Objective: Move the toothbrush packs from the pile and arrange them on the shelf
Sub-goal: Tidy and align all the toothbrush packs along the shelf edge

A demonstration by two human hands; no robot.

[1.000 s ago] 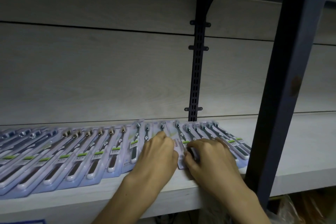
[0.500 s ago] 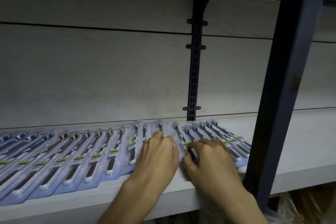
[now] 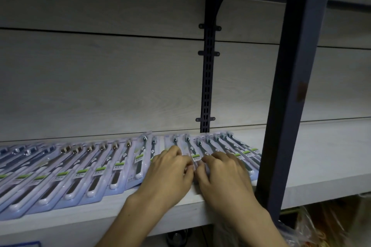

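Note:
A long row of overlapping toothbrush packs [image 3: 96, 168] in pale blue blister cards lies fanned across the light wooden shelf [image 3: 321, 162], running from the left edge to the dark post. Both hands lie side by side on the right part of the row. My left hand [image 3: 170, 170] covers a few packs, and its thumb and forefinger pinch the left edge of the middle pack [image 3: 195, 156]. My right hand [image 3: 222, 174] has curled fingers on the neighbouring packs, and its thumb and forefinger pinch the same pack's right edge. The lower ends of these packs are hidden under the hands.
A dark metal post [image 3: 291, 86] stands at the shelf's front edge, just right of my right hand. A slotted black rail [image 3: 207, 78] runs up the back panel. Right of the post the shelf board is bare. Crinkled plastic bags [image 3: 321, 224] sit below the shelf.
Both hands have stayed on the packs and drawn closer together. The middle pack has slid further up into the row, and its lower end is now covered.

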